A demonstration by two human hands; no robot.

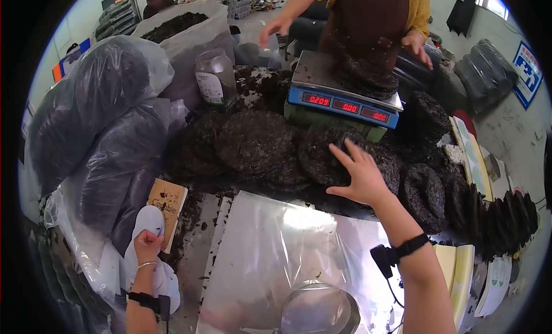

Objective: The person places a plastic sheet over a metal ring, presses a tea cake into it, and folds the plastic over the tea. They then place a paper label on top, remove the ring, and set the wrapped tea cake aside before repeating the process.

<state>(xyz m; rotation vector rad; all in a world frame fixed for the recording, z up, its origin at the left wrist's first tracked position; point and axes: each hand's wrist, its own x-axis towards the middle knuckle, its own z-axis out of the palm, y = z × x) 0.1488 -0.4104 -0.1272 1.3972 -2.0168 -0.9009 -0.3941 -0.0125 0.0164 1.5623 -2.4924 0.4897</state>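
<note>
Right hand (359,176), centre frame, is open with fingers spread, laid on the edge of a dark pressed cake (322,155) in the middle row of overlapping cakes; nothing gripped yet. Left hand (148,246), lower left, is closed on a white wrapper (148,218). Clear plastic sheet (276,247) lies lower centre on the tabletop (201,230). Blue scale (345,101) upper centre carries 1 heap; a co-worker's hand (275,28) hovers beside it. Risk: cakes overlap, so lifting 1 could drag its neighbours or crumble its rim, shedding more loose bits.
</note>
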